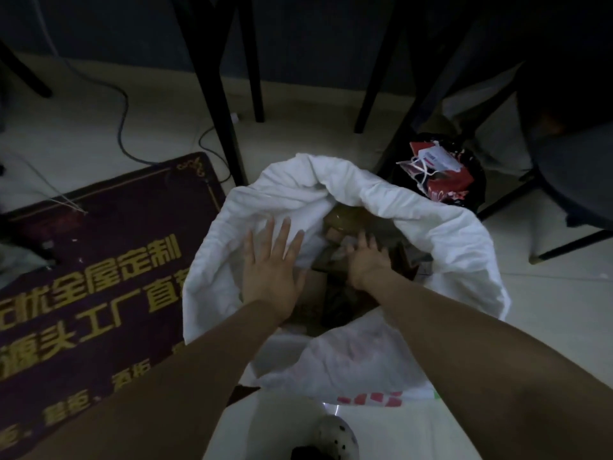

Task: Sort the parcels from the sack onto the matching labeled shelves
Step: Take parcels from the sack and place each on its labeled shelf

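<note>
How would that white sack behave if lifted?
Probably floppy: the white sack sags at its rim in soft folds. Likely collapses unaided, since the left hand presses its cloth aside. Brown parcels inside probably make it bottom-heavy.

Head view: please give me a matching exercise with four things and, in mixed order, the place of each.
1 left hand
2 right hand
3 mat
4 bin

a beyond the sack, to the right
b among the parcels inside the sack
c flat on the sack's white cloth
d on the floor, left of the sack

Pairs: 1-c, 2-b, 3-d, 4-a
</note>
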